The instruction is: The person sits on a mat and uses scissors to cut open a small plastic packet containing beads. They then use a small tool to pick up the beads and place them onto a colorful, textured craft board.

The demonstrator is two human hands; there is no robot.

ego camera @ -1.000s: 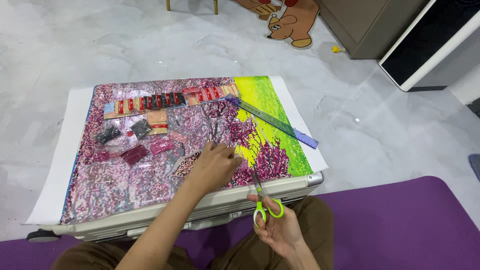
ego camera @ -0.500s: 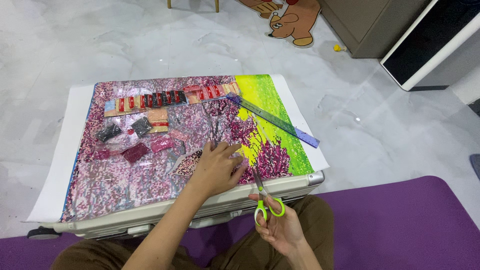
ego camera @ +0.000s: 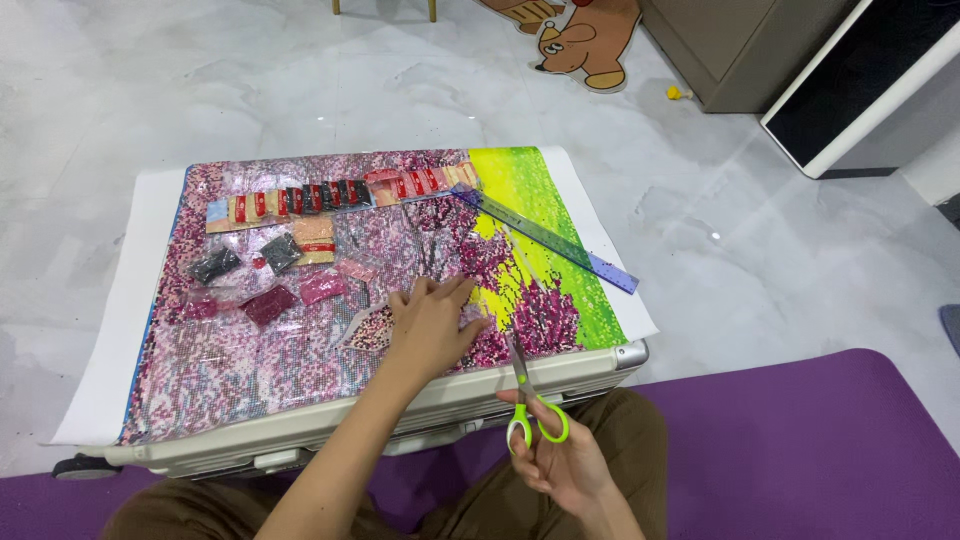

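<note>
A pink, purple and green beaded mosaic canvas (ego camera: 300,360) lies spread over a pale suitcase (ego camera: 440,405). My left hand (ego camera: 432,325) presses flat on the canvas near its front edge, fingers spread, beside a small clear film flap (ego camera: 368,328). My right hand (ego camera: 560,462) holds green-handled scissors (ego camera: 530,400) just off the suitcase's front edge, blades pointing up at the canvas edge. Small bags of dark, red and pink beads (ego camera: 270,285) lie left of my left hand. A row of bead packets (ego camera: 330,195) runs along the far edge.
A translucent ruler (ego camera: 545,240) lies diagonally across the green part of the canvas. A purple mat (ego camera: 800,450) covers the floor at my right. Marble floor surrounds the suitcase. A cartoon cutout (ego camera: 585,45) and a cabinet (ego camera: 740,50) stand at the back.
My left hand has stayed pressed on the canvas. My right hand with the scissors has barely shifted at the front edge.
</note>
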